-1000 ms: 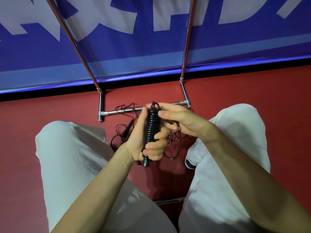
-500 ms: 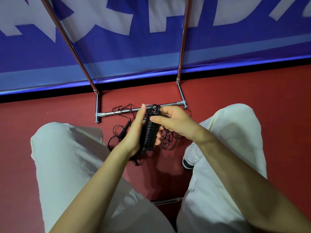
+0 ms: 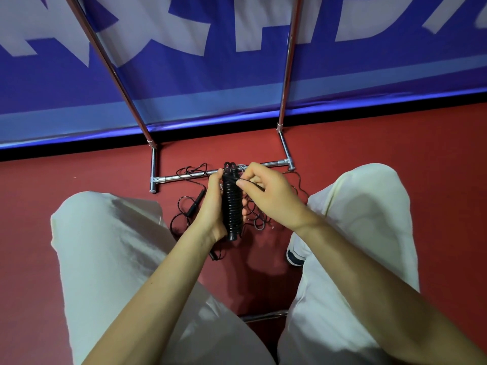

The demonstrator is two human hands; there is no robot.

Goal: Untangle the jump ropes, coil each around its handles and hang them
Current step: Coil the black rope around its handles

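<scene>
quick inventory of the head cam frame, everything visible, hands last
black jump rope coiled around its handles: one, black, upright between both hands
tangle of loose black jump rope cord: count unclear, black, on the floor under the hands
chrome metal rack frame: one, silver, base bar on floor, two uprights rising
red floor: one, red
blue banner with white lettering: one, behind the rack
white shoe: one, by right leg
left hand: holds the coil
right hand: pinches cord near the coil's top

The scene is viewed from head height, forward and steeply downward, close above the knees (image 3: 110, 233) and red floor (image 3: 395, 143).
</scene>
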